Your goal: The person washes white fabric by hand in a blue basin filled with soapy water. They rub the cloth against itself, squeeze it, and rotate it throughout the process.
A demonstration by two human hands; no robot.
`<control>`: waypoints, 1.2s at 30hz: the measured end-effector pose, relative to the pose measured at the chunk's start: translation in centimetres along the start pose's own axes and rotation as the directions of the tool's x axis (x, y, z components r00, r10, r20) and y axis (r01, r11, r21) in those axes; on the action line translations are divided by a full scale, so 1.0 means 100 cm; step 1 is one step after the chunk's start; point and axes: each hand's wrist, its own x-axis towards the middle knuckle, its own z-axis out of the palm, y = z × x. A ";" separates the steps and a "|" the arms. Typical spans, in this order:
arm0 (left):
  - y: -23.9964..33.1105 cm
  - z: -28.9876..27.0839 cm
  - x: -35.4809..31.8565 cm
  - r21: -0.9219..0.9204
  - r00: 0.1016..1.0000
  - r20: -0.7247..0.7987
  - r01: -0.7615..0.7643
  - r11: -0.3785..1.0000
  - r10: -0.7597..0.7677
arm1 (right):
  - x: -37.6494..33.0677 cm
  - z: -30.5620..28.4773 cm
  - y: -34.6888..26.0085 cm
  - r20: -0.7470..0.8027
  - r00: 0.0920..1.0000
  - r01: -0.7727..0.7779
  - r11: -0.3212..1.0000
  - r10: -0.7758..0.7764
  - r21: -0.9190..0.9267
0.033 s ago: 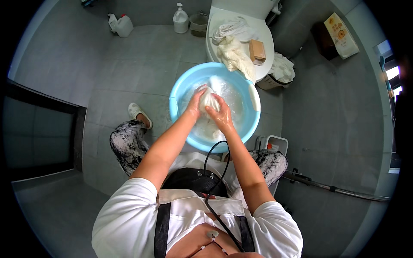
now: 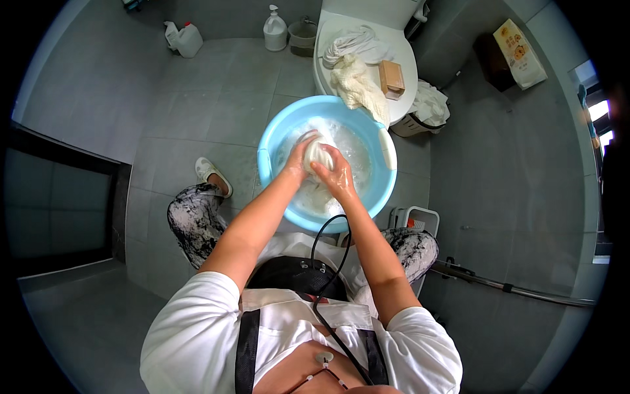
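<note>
A wad of wet white cloth (image 2: pixel 319 156) is squeezed between my two hands over the light blue basin (image 2: pixel 268 134). My left hand (image 2: pixel 300 155) wraps its left side, and my right hand (image 2: pixel 337 172) grips the right side with the thumb pressed across it. Both hands look wet. Beneath them the basin holds sudsy water (image 2: pixel 354 154), with foam near its far side and more pale cloth (image 2: pixel 326 202) close to the near rim.
Beyond the basin, the toilet lid (image 2: pixel 401 49) bears white cloth (image 2: pixel 357 46), a cream knit cloth (image 2: pixel 359 85) hanging toward the rim, and a brown box (image 2: pixel 392 79). A pump bottle (image 2: pixel 275 31) stands behind. A black cable (image 2: pixel 314 253) loops near my right forearm.
The cloth between my hands has become a rounder, tighter bundle. My hands have barely shifted.
</note>
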 end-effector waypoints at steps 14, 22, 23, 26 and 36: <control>-0.029 0.041 -0.019 0.412 0.972 -0.186 -0.056 0.910 0.144 | 0.020 -0.020 0.025 -0.142 0.990 -0.087 0.857 0.017 -0.509; 0.068 0.042 -0.029 0.802 0.789 0.310 -0.517 0.299 0.531 | 0.045 -0.094 -0.005 -0.283 0.955 -0.013 0.947 -0.082 -0.320; 0.079 0.059 -0.042 0.813 0.762 0.341 -0.533 0.235 0.551 | 0.046 -0.101 -0.019 -0.314 0.948 -0.050 0.956 -0.045 -0.287; 0.097 0.079 -0.050 0.757 0.687 0.421 -0.626 0.188 0.592 | 0.054 -0.108 -0.040 -0.336 0.914 0.175 0.969 -0.226 -0.175; 0.110 0.120 -0.065 0.654 0.632 0.497 -0.723 0.221 0.595 | 0.064 -0.122 -0.100 -0.516 0.820 0.434 0.856 -0.247 0.281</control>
